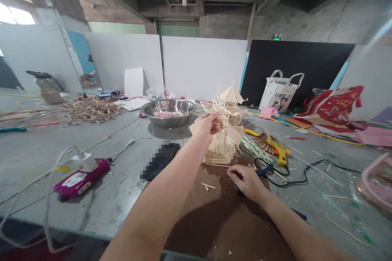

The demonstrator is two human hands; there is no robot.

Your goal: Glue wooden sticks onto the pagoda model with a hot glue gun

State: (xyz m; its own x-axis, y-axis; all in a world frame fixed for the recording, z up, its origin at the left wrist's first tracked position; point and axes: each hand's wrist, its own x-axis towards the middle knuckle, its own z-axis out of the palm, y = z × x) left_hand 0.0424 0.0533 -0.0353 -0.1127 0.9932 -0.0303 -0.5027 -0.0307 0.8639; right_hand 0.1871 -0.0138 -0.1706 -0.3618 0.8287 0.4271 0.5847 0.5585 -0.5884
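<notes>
A tower model built of thin wooden sticks (227, 130) stands on a brown board (223, 212) at the table's middle. My left hand (206, 125) is raised against the model's upper left side, fingers pinched on one of its sticks. My right hand (247, 179) rests low on the brown board to the right of the model's base, fingers curled down on something dark that I cannot make out. Two short loose sticks (208, 186) lie on the board between my hands.
A steel bowl (168, 111) sits behind the model. A yellow glue gun (277, 149) with a black cord lies at right. A black phone (159, 161), a magenta power bank (81, 177) with white cable, a stick heap (90, 110), a white bag (280, 91) and coloured papers surround them.
</notes>
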